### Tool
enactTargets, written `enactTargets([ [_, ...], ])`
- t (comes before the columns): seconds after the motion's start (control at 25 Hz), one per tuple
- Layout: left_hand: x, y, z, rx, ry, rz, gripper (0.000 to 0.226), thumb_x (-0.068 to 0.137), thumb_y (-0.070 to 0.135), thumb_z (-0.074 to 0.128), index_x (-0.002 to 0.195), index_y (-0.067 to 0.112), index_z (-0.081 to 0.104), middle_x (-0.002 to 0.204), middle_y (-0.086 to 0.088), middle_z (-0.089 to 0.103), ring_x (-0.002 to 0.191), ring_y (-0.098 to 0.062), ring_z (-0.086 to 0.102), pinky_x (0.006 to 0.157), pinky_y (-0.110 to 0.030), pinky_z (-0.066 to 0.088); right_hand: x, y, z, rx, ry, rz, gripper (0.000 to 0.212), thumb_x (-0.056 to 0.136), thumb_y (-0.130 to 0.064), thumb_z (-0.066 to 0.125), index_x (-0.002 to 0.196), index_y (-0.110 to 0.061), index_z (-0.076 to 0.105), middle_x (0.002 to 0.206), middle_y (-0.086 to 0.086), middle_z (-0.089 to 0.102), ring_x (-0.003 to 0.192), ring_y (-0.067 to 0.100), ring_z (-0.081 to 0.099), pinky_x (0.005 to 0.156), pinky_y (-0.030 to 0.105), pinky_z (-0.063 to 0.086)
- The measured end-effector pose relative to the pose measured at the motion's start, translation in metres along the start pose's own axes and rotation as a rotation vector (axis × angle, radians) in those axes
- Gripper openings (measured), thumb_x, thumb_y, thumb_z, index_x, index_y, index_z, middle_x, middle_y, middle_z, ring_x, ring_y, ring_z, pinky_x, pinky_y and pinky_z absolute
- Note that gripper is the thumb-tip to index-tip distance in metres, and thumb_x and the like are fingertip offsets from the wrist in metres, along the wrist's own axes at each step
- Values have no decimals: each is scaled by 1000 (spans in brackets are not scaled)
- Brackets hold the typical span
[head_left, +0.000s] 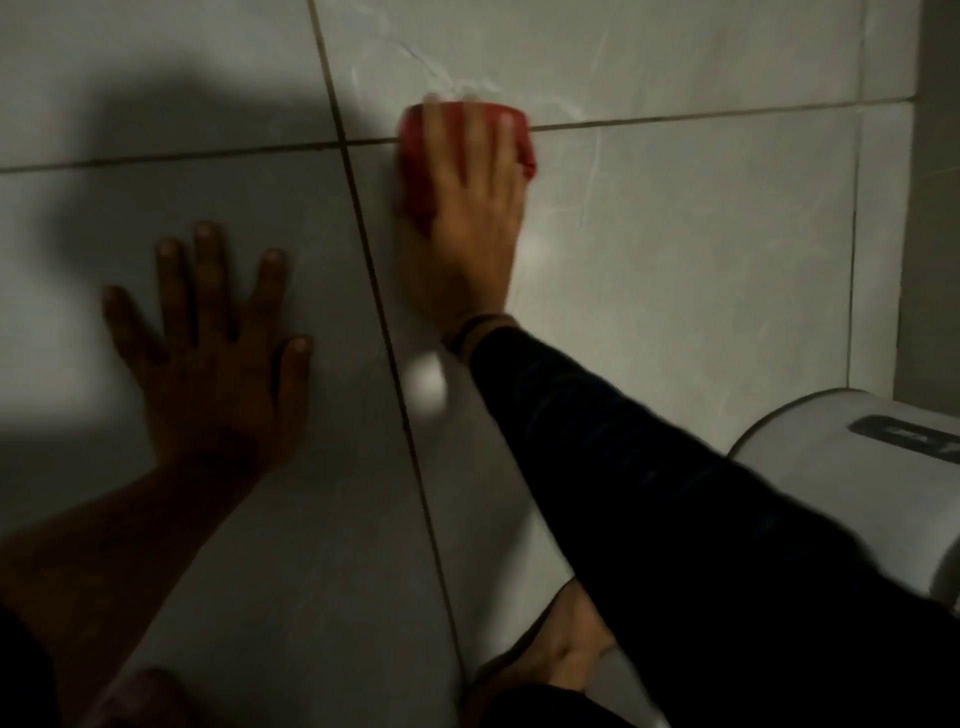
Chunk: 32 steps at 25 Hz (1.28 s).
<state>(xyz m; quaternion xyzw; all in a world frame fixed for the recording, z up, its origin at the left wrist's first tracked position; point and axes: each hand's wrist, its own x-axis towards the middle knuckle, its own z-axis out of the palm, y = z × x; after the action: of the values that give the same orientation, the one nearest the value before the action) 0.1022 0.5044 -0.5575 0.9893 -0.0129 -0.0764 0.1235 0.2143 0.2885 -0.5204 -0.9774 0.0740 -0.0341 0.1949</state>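
A dim view of grey tiles. The right hand, in a dark sleeve, holds a red scrubber, fingers wrapped over its top, pressing it against the tiles where two dark grout lines cross. The left hand lies flat on a tile nearby, fingers spread wide and holding nothing. A white appliance sits at the lower right.

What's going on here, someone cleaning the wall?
A person is scrubbing a tiled wall. The right hand holds a red scrubber against the tile, right on a horizontal grout line; the hand is motion-blurred, and whitish streaks show just above it. The left hand lies spread flat on the tile at lower left. A white appliance sits at lower right.
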Motion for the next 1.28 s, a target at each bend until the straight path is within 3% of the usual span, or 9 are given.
enactTargets([
  [0.12, 0, -1, 2, -28, 26, 28, 74, 111, 58, 26, 180, 41, 6, 189, -5, -7, 174, -44, 4, 129, -81, 6, -86, -7, -3, 30, -109, -250, 59, 101, -31, 64, 155, -12, 56, 164, 23, 52, 156, 48, 39, 130, 58, 31],
  [0.2, 0, -4, 5, -65, 49, 39, 74, 111, 59, 27, 180, 43, 4, 189, -4, -7, 174, -44, 4, 127, -83, 12, -145, 39, -33, -21, -241, -211, 60, 104, -30, 63, 160, -13, 49, 168, 22, 46, 161, 49, 33, 134, 61, 24],
  [0.44, 0, -16, 19, -156, -13, 30, 75, 110, 59, 31, 180, 41, 10, 190, -6, -8, 174, -44, 3, 129, -77, 21, -159, 195, -108, -63, -28, 510, 67, 106, -25, 54, 163, 3, 35, 176, 26, 28, 167, 45, 18, 141, 53, 8],
  [0.56, 1, -13, 15, -148, 4, 41, 76, 110, 57, 32, 181, 39, 11, 190, -7, -7, 174, -45, 2, 129, -78, 19, -201, 149, -95, -22, 150, 926, 63, 108, -11, 62, 161, 8, 34, 172, 31, 32, 164, 50, 24, 139, 53, 8],
  [0.64, 1, -11, 13, -142, 10, 47, 76, 110, 56, 33, 181, 39, 11, 190, -8, -6, 174, -47, 2, 128, -80, 18, -208, 91, -74, -16, 243, 1013, 62, 105, -12, 65, 158, 8, 40, 168, 34, 36, 161, 55, 29, 137, 52, 11],
  [0.76, -1, -7, 9, -176, -5, 28, 75, 111, 57, 31, 180, 41, 8, 189, -11, -4, 173, -48, 3, 128, -81, 17, -163, 26, -39, -95, 166, 670, 69, 94, -26, 67, 152, 8, 52, 161, 38, 46, 152, 62, 39, 132, 57, 22],
  [0.88, 0, -3, 2, -130, -20, 28, 75, 110, 59, 29, 178, 47, -1, 189, -5, -8, 173, -48, 3, 127, -82, 16, -70, 27, -30, 24, 5, 328, 73, 98, -35, 58, 164, -9, 40, 175, 21, 33, 165, 47, 23, 135, 56, 17],
  [1.12, -1, 4, -8, -16, -44, -41, 76, 107, 53, 35, 179, 33, 23, 189, -12, 2, 174, -43, 4, 130, -77, 3, -131, 42, -64, 5, -77, 395, 63, 104, -18, 65, 159, 4, 43, 170, 32, 36, 161, 58, 23, 130, 72, 23],
  [1.28, 0, 3, -7, 3, -20, -14, 75, 108, 55, 33, 180, 35, 20, 189, -11, 1, 174, -42, 4, 130, -75, 1, -103, -18, -29, 28, -251, 59, 71, 100, -40, 56, 163, -10, 43, 171, 28, 38, 161, 56, 26, 135, 69, 22],
])
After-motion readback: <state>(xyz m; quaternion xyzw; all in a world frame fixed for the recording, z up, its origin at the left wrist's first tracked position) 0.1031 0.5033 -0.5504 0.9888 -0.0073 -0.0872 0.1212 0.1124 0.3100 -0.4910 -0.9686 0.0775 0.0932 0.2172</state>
